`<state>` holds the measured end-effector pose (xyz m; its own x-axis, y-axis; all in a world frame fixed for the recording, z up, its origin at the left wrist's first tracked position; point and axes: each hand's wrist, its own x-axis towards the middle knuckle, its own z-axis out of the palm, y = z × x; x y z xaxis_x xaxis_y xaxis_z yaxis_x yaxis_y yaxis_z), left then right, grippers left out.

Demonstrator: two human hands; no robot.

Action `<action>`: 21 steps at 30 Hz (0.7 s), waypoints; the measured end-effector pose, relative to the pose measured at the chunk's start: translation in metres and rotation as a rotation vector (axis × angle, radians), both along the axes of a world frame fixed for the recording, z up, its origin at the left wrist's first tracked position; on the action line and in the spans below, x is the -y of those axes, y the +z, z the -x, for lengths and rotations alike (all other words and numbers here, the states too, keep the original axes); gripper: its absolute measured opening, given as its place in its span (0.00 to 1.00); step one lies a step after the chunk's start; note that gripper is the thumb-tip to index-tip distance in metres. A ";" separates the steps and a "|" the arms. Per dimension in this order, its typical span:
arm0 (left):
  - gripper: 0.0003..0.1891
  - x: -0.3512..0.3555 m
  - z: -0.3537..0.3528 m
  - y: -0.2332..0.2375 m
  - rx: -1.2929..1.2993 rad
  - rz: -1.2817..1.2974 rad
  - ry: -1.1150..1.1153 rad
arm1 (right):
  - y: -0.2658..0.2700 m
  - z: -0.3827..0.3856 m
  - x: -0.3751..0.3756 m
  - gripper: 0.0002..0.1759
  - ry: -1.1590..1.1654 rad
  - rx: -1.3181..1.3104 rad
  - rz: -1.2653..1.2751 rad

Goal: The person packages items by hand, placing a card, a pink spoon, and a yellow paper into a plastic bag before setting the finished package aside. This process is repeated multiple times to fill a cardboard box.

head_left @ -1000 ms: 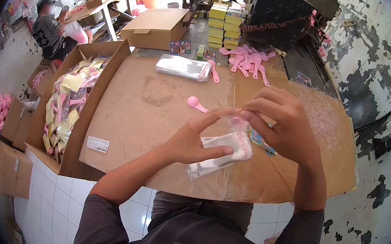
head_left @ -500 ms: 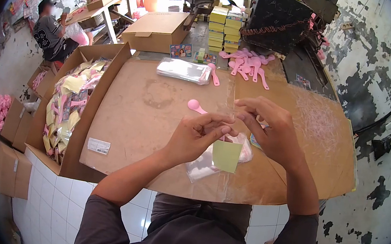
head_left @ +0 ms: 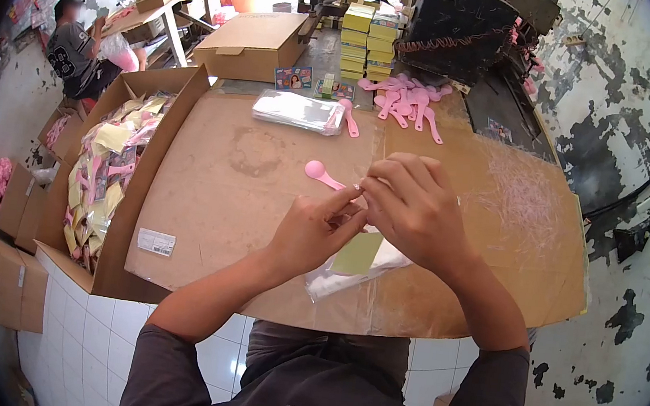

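My left hand point(head_left: 315, 232) is closed in a pinch on the top of a small clear bag, which hangs below its fingers. A pale yellow card point(head_left: 357, 253) shows through the bag. My right hand point(head_left: 416, 213) is closed too, its fingertips meeting the left ones at the bag's top edge; whatever they pinch is hidden. Beneath both hands lie several clear plastic bags point(head_left: 325, 285) on the cardboard sheet point(head_left: 203, 213). Just beyond the left fingers rests a pink measuring spoon point(head_left: 316, 172), its handle partly covered.
Left stands a carton point(head_left: 111, 263) of filled bags. Farther back are a stack of clear bags point(head_left: 299, 112), a pile of pink spoons point(head_left: 407, 100) and stacked cards point(head_left: 357, 42). Thin plastic strips point(head_left: 530, 198) lie on the right. Another person point(head_left: 76, 54) sits far left.
My right hand has moved left and in to meet the left fingertips. The yellow card has tilted and shifted slightly left. The whole view has shifted a little.
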<state>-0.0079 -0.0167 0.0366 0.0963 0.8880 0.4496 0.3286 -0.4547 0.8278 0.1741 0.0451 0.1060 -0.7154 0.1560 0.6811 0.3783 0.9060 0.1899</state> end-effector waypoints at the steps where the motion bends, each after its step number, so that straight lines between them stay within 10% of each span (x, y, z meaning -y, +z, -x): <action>1: 0.19 0.000 0.000 0.000 -0.053 -0.014 0.018 | -0.003 0.001 -0.001 0.10 -0.013 0.040 -0.044; 8: 0.19 0.000 0.001 0.004 -0.166 0.011 -0.036 | -0.003 -0.018 -0.032 0.06 -0.178 -0.127 0.164; 12: 0.16 -0.001 0.004 0.004 0.240 0.249 -0.105 | 0.019 -0.087 -0.039 0.05 0.230 -0.270 1.337; 17: 0.15 -0.006 0.006 0.004 0.432 0.282 -0.123 | -0.001 -0.227 -0.091 0.06 -0.008 -0.441 1.443; 20: 0.14 -0.008 0.007 0.003 0.453 0.282 -0.121 | -0.070 -0.276 -0.106 0.15 -1.347 0.636 0.149; 21: 0.14 -0.008 0.008 0.002 0.446 0.267 -0.123 | -0.068 -0.269 -0.106 0.24 -1.205 0.237 0.139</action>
<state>-0.0158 -0.0087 0.0384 0.0578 0.9714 0.2304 -0.1237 -0.2220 0.9672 0.4428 0.1507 0.0379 -0.1687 0.8615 0.4789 0.9544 0.0215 0.2976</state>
